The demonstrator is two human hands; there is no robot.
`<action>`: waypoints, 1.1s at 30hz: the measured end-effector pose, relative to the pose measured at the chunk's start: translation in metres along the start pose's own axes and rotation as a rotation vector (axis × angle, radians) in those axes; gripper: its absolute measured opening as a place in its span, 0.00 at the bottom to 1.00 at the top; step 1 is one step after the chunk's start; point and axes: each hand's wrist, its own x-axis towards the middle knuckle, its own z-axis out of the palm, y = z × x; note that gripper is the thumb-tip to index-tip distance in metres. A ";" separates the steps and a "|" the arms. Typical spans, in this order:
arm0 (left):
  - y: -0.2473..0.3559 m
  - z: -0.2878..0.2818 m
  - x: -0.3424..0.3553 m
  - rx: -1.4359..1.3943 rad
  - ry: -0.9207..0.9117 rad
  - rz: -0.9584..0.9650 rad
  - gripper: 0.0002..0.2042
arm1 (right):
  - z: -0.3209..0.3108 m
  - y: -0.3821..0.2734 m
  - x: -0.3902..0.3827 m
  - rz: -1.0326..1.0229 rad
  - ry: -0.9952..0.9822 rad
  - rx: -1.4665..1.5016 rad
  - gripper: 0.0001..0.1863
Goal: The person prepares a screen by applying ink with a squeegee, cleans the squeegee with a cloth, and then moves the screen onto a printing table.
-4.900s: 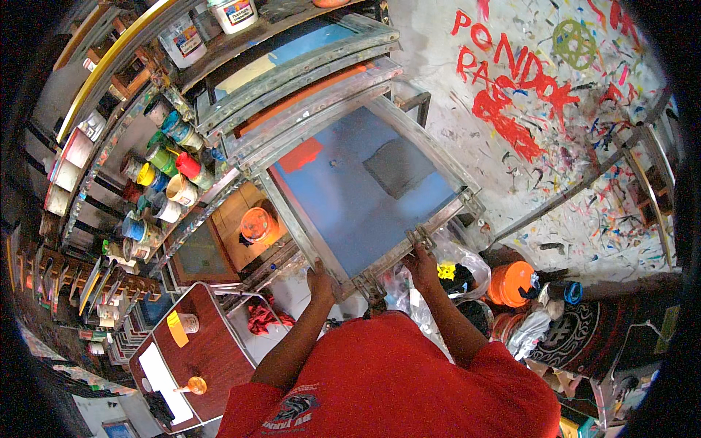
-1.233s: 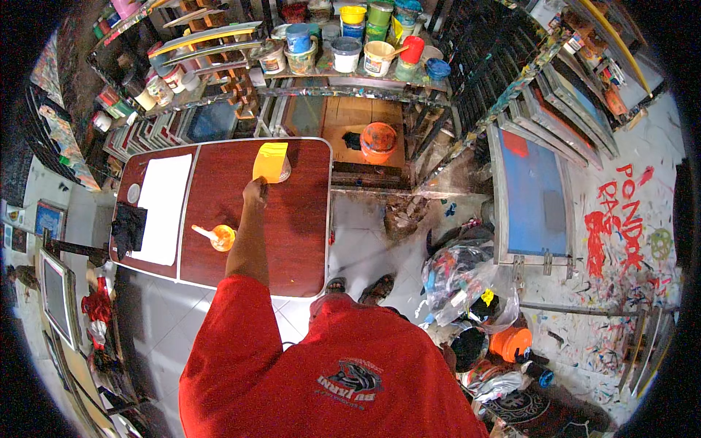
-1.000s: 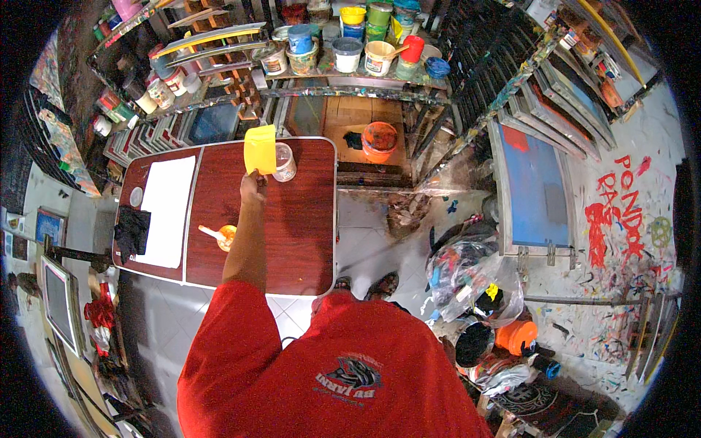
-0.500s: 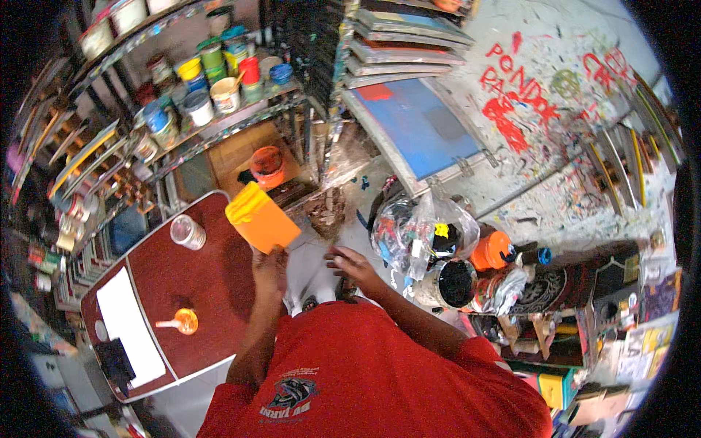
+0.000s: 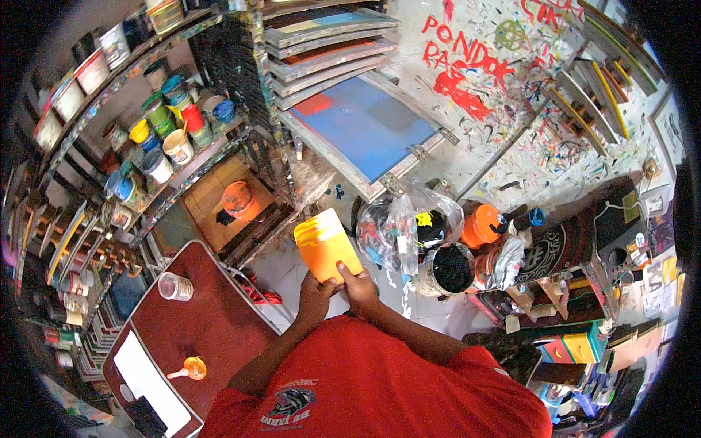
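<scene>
Held upright-angled in front of my red shirt is a flat yellow-orange card with paint smeared near its top. My left hand grips its lower edge at the left. My right hand is closed on the lower right, its thumb on the card's face. Left of my hands stands a red-brown folding table, carrying a plastic cup, a small orange tub with a handle, a white sheet and black cloth.
Paint-pot shelves line the left. An orange bucket sits beneath them. Ahead lean stacked screen frames beside a paint-splattered wall. At right are a plastic bag, an orange container and a dark paint bucket.
My hands left the screen frame; my left hand lifted the yellow card from the cup. The view swung right, the card moved away from the table, and my right hand took hold of it too.
</scene>
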 end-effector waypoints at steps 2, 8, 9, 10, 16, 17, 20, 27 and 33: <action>0.002 0.020 0.012 0.008 -0.047 -0.027 0.15 | -0.010 -0.023 0.002 0.013 0.065 0.000 0.13; -0.028 0.047 0.064 0.075 -0.255 -0.303 0.10 | -0.092 -0.083 0.050 -0.264 0.209 0.034 0.16; -0.027 0.052 0.073 0.077 -0.243 -0.337 0.09 | -0.112 -0.101 0.058 -0.289 0.213 0.058 0.17; -0.030 0.053 0.082 0.076 -0.198 -0.341 0.09 | -0.132 -0.120 0.064 -0.275 0.280 0.029 0.18; -0.054 0.040 0.120 0.110 0.045 -0.359 0.11 | -0.234 -0.237 0.102 -0.445 0.408 -0.006 0.20; -0.060 0.031 0.121 0.091 0.047 -0.347 0.11 | -0.244 -0.251 0.111 -0.463 0.410 0.008 0.19; -0.054 0.039 0.127 0.109 0.155 -0.348 0.11 | -0.264 -0.284 0.135 -0.427 0.413 0.069 0.21; -0.069 0.026 0.165 0.007 0.170 -0.395 0.12 | -0.265 -0.309 0.191 -0.337 0.420 0.139 0.19; -0.064 0.020 0.213 0.034 0.144 -0.360 0.12 | -0.269 -0.320 0.227 -0.372 0.446 0.031 0.18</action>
